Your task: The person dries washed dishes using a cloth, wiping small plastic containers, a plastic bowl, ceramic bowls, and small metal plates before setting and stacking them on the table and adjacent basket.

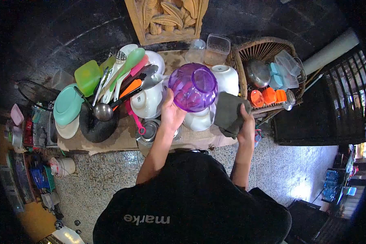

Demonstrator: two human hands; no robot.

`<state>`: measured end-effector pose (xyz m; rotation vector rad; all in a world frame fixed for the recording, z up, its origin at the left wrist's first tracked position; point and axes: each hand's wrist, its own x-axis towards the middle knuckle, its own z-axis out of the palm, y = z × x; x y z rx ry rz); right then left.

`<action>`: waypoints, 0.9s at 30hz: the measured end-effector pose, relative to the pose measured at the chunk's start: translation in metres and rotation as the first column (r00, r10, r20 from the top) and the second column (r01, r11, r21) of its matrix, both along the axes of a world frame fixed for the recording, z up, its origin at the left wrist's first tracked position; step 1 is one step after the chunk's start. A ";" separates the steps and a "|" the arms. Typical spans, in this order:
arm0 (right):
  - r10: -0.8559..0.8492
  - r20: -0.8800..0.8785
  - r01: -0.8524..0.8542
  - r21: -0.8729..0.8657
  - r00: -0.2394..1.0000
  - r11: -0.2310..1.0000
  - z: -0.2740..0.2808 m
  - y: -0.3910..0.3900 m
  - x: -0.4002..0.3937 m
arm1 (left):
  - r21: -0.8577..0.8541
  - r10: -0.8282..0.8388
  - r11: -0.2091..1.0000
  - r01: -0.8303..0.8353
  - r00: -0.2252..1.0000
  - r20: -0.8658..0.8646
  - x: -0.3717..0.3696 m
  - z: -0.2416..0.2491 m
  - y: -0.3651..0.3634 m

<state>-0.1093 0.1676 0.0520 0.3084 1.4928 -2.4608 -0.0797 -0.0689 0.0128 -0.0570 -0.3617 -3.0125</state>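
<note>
1. Purple plastic bowl is being held up over the counter, tilted w/ its opening facing the camera; left hand is gripping its lower left rim, fingers clamped on it.
2. Right hand is closing round a dark grey cloth, just right of the bowl, arm stretching fwd.
3. Both forearms are reaching out from a black shirt.
4. Under the bowl, white bowls are sitting stacked; utensils & a black pan are lying to the left.
5. A wicker basket w/ orange cups is standing at right; the floor is patterned tile.
</note>
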 end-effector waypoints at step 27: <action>0.778 -0.522 0.485 0.811 0.349 0.327 0.092 -0.057 0.077 | -0.123 -0.050 0.988 0.095 0.942 0.331 0.049 0.082 0.043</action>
